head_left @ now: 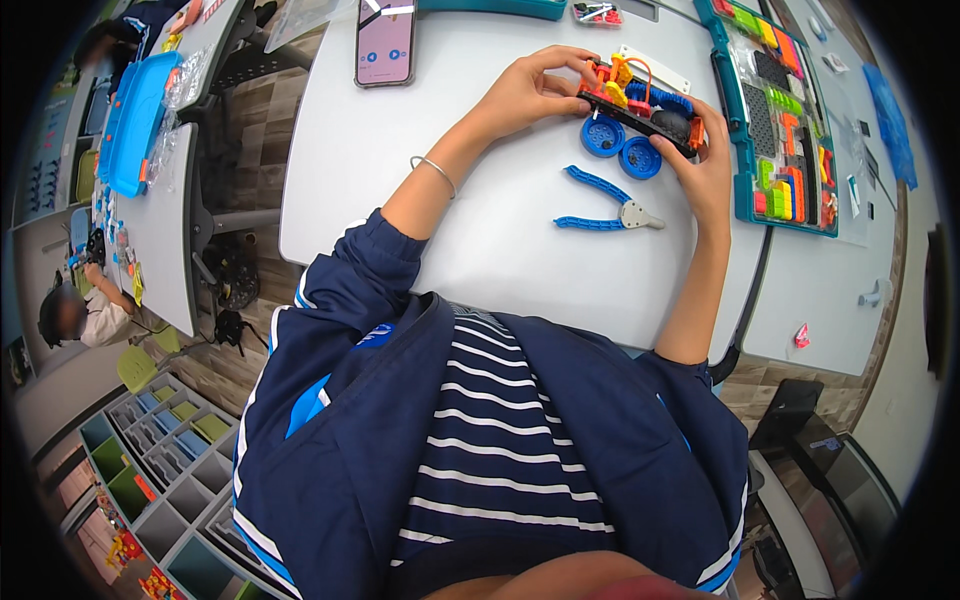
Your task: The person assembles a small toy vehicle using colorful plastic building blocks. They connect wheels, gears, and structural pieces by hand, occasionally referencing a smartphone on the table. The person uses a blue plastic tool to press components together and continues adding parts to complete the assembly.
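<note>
Between my two hands is a toy vehicle (655, 127) built of plastic parts, with a black beam along its near side. Yellow, orange and red pieces rise at its left end. Two blue wheels (602, 136) show on the side toward me. My left hand (540, 92) pinches the vehicle's left end with thumb and fingers. At the other end my right hand (708, 160) grips it, the thumb on the near side and the fingers by an orange piece. Closer to me, blue-handled pliers (612, 206) lie spread on the white table (480, 240), touched by neither hand.
A phone (385, 45) with its screen lit lies at the table's far left. To the right stands a teal case (743, 190) of colourful building parts. A small tray of parts (597, 13) sits at the back. Another person (90, 300) works at a table on the left.
</note>
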Action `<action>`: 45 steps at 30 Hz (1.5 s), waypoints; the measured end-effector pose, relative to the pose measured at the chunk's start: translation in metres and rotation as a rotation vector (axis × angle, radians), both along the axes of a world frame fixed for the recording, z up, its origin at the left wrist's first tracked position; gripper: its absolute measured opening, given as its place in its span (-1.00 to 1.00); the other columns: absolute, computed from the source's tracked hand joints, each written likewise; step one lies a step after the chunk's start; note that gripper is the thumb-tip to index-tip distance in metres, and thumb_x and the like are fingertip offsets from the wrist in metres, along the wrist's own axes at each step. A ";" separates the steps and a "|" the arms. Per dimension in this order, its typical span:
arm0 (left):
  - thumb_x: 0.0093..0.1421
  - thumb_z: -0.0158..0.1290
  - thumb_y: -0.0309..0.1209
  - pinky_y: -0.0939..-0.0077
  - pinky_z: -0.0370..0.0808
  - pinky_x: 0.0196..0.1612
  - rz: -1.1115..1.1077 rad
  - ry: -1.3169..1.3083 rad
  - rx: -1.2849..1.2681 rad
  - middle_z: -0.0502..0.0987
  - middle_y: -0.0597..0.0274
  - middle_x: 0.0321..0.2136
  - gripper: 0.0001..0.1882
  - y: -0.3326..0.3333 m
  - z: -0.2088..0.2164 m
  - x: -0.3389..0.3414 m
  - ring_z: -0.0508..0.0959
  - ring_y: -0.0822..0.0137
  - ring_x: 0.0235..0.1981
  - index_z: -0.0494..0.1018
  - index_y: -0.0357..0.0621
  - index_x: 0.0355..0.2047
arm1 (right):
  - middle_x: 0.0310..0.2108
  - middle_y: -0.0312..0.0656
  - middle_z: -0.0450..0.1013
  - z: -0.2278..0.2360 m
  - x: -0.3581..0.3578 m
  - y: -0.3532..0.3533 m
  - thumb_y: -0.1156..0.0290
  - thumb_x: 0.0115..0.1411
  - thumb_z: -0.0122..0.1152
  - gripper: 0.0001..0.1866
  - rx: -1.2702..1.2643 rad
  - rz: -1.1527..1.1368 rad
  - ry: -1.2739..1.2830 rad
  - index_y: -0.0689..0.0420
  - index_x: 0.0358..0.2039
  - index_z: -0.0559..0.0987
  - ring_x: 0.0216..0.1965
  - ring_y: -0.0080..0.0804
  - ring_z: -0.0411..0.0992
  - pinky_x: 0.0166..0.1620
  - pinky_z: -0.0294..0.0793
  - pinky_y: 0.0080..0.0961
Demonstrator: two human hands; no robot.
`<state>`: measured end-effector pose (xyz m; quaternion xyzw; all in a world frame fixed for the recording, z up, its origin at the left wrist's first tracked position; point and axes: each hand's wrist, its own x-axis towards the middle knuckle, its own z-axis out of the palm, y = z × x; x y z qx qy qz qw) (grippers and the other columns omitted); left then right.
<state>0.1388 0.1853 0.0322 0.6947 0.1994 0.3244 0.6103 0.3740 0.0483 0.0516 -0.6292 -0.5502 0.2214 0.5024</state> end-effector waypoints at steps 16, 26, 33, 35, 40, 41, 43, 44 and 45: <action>0.05 0.17 -0.67 0.35 0.61 0.10 0.269 -0.033 0.738 0.39 0.17 0.19 -0.27 -0.018 0.017 0.005 0.55 0.08 0.05 0.35 0.03 0.26 | 0.10 -0.20 0.33 0.024 -0.009 -0.001 0.49 -0.11 0.59 -0.26 0.309 -0.157 -0.482 -0.03 0.14 0.52 0.17 -0.23 0.34 0.18 0.42 -0.33; 0.09 0.19 -0.70 0.40 0.60 0.16 0.267 0.003 0.863 0.37 0.15 0.22 -0.28 -0.020 0.023 0.005 0.45 0.15 0.19 0.34 -0.05 0.27 | 0.11 -0.19 0.34 0.020 -0.005 -0.002 0.47 -0.10 0.60 -0.29 0.272 -0.159 -0.440 -0.01 0.13 0.53 0.19 -0.23 0.34 0.18 0.42 -0.31; 0.09 0.22 -0.67 0.36 0.60 0.16 0.253 -0.040 0.738 0.39 0.13 0.22 -0.31 -0.020 0.021 0.005 0.50 0.17 0.14 0.35 -0.08 0.25 | 0.11 -0.18 0.36 0.020 -0.005 -0.002 0.44 -0.08 0.60 -0.26 0.274 -0.158 -0.452 -0.02 0.16 0.50 0.15 -0.24 0.39 0.14 0.47 -0.32; 0.12 0.23 -0.63 0.37 0.59 0.14 0.216 -0.040 0.561 0.41 0.11 0.21 -0.38 -0.019 0.017 0.004 0.54 0.20 0.09 0.37 -0.12 0.21 | 0.09 -0.17 0.40 0.017 -0.005 -0.001 0.39 -0.04 0.59 -0.28 0.229 -0.123 -0.299 0.03 0.17 0.50 0.09 -0.27 0.44 0.08 0.52 -0.33; 0.24 0.22 -0.48 0.43 0.59 0.03 0.053 0.117 0.100 0.45 0.02 0.18 -0.59 -0.008 0.006 0.000 0.61 0.31 -0.02 0.43 -0.23 0.07 | -0.01 -0.16 0.47 0.004 -0.005 0.001 0.25 0.07 0.54 -0.40 0.057 -0.172 0.061 0.18 0.09 0.54 -0.03 -0.39 0.50 -0.05 0.56 -0.44; 0.28 0.18 -0.44 0.44 0.61 -0.02 0.056 0.139 0.073 0.43 -0.04 0.18 -0.67 -0.007 0.004 0.001 0.63 0.29 -0.06 0.46 -0.25 0.02 | -0.03 -0.16 0.48 0.002 -0.005 0.001 0.22 0.09 0.53 -0.42 -0.025 -0.192 0.084 0.20 0.06 0.55 -0.05 -0.40 0.50 -0.06 0.55 -0.46; 0.29 0.17 -0.44 0.44 0.63 -0.04 0.047 0.014 -0.030 0.42 -0.06 0.19 -0.70 -0.006 0.001 0.001 0.66 0.25 -0.10 0.48 -0.27 0.00 | -0.06 -0.16 0.48 -0.002 -0.006 0.002 0.15 0.10 0.51 -0.47 -0.082 -0.225 0.073 0.24 -0.04 0.60 -0.12 -0.44 0.49 -0.09 0.53 -0.54; 0.29 0.17 -0.45 0.44 0.64 -0.05 0.047 -0.033 -0.089 0.41 -0.07 0.20 -0.72 -0.005 0.000 0.002 0.67 0.23 -0.12 0.49 -0.28 -0.02 | -0.06 -0.15 0.48 -0.003 -0.006 0.002 0.15 0.10 0.51 -0.47 -0.078 -0.222 0.054 0.24 -0.04 0.60 -0.13 -0.44 0.49 -0.09 0.53 -0.55; 0.29 0.16 -0.45 0.45 0.65 -0.07 0.050 -0.045 -0.112 0.40 -0.08 0.20 -0.73 -0.004 0.000 0.002 0.68 0.22 -0.14 0.51 -0.28 -0.03 | -0.07 -0.15 0.49 -0.005 -0.007 0.002 0.14 0.10 0.51 -0.46 -0.078 -0.221 0.040 0.24 -0.04 0.60 -0.13 -0.45 0.49 -0.09 0.52 -0.55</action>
